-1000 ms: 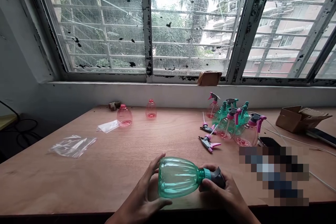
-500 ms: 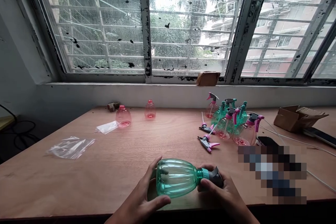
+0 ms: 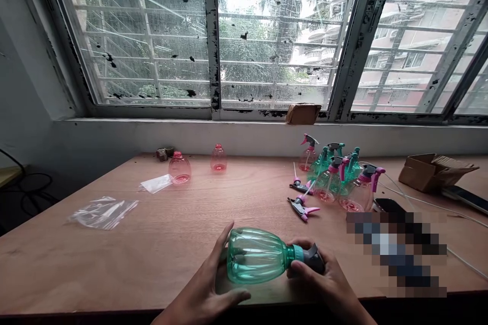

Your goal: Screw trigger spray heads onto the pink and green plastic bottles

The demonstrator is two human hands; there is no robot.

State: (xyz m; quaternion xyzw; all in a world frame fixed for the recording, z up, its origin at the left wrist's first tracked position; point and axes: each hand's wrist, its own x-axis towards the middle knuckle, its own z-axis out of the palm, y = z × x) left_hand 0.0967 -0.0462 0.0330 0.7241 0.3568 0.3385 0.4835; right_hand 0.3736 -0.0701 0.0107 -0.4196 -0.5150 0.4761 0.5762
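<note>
A green transparent spray bottle (image 3: 259, 256) lies sideways in front of me, its base to the left. My right hand (image 3: 318, 269) is closed around its dark grey spray head (image 3: 314, 259), the thumb near the teal collar. My left hand (image 3: 213, 279) is cupped at the base with fingers spread; its thumb stands apart below the bottle. Some left fingers are behind the bottle, so their contact is hard to make out. Beyond, two loose pink-and-black spray heads (image 3: 301, 209) lie on the table, beside a cluster of green and pink spray bottles (image 3: 358, 195).
Two pink bottles without heads, one a pink bottle (image 3: 179, 168), stand at the back left of the wooden table (image 3: 152, 259). Near them lie a white packet (image 3: 156, 184) and a clear plastic bag (image 3: 104, 213). An open cardboard box (image 3: 430, 175) and cables are at right.
My left thumb has come away from the bottle's lower side. The bottle's base has risen slightly. My right hand keeps its grip on the spray head.
</note>
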